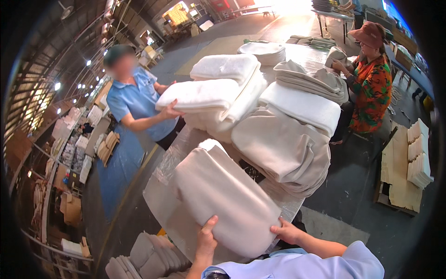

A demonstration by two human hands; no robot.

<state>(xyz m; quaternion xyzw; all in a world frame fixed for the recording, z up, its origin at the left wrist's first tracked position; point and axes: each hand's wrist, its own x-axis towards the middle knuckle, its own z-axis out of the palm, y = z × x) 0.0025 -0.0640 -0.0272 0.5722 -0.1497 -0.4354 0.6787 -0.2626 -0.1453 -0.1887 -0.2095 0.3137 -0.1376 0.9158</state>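
My left hand (206, 237) and my right hand (287, 231) grip the near end of a long beige cushion cover (227, 200), one on each side. Thumbs lie on top and the other fingers are partly hidden beneath it. The cover slants away from me over the table, and white padding (213, 144) shows at its far end. Just beyond it lies a stack of beige covers (274, 144) with rounded ends. Behind that are a folded white pad (302, 106) and more folded beige pieces (311, 79).
Across the table (158, 190), a person in a blue shirt (139, 95) holds a thick white pad (200, 94) by a white pile. Another person in a patterned top (371, 93) handles a beige piece at right. Beige pieces (148, 255) are stacked lower left; a pallet (402, 172) stands right.
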